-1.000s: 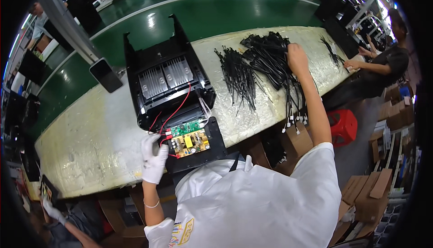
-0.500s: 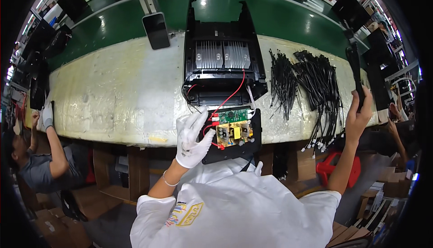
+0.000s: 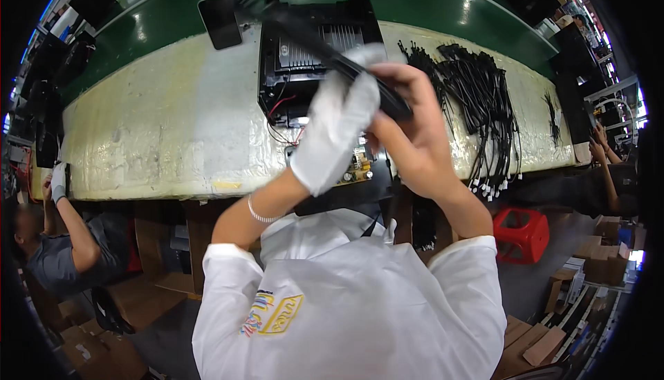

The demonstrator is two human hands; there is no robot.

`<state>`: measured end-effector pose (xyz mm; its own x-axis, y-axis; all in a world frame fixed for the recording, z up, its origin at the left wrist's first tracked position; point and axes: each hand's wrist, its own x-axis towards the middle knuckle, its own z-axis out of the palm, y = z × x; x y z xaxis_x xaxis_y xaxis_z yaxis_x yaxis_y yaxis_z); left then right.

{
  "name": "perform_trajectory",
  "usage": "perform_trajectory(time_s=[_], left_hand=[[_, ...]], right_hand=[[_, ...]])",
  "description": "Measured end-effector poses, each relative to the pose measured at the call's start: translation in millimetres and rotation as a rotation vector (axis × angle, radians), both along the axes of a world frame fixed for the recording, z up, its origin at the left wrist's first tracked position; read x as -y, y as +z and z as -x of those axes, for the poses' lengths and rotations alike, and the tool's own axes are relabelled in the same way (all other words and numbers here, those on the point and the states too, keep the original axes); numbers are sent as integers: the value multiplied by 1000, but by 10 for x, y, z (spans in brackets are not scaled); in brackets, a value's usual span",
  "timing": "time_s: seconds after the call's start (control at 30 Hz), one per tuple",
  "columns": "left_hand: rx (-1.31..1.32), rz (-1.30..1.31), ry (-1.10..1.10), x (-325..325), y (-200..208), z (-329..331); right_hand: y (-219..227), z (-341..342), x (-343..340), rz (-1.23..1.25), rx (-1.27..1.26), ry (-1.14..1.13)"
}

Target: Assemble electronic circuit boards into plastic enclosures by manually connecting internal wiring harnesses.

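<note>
Both hands are raised over the work in front of me. My left hand [image 3: 335,124], in a white glove, is closed around the middle of a long black bundle [image 3: 304,38] that looks like a folded cord, smeared by motion. My bare right hand [image 3: 418,134] grips its lower end, fingers wrapped around it. The bundle slants to the upper left, across a black housing [image 3: 275,79] with metal heat-sink fins [image 3: 304,51]. Below my hands a circuit board [image 3: 360,165] shows only in part. Thin red and black wires [image 3: 277,117] run beside the left glove.
Several black cables with white plugs [image 3: 477,96] lie right of the housing, and a few thin ones [image 3: 552,117] farther right. A phone [image 3: 220,24] is mounted on a post behind. A red stool [image 3: 522,235] stands below right. A co-worker [image 3: 76,242] sits at left.
My right hand has swung in from the far right with the black bundle. My left hand has risen from beside the circuit board and closed on the bundle.
</note>
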<state>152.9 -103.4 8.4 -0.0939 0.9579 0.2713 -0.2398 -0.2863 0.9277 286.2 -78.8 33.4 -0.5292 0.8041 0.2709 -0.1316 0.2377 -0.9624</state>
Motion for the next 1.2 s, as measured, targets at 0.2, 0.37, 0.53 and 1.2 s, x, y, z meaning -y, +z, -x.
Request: perform_trajectory(time_s=[0.2, 0.37, 0.53, 1.2], left_hand=[[231, -173, 237, -531, 364, 338], [376, -311, 173, -828, 424, 472], [452, -248, 249, -888, 446, 394], [27, -127, 258, -593, 263, 218]], right_hand=[[-572, -203, -207, 311, -54, 351], [-904, -270, -163, 417, -143, 410], [-1075, -329, -147, 81, 91, 234], [-1376, -498, -269, -342, 468, -102]])
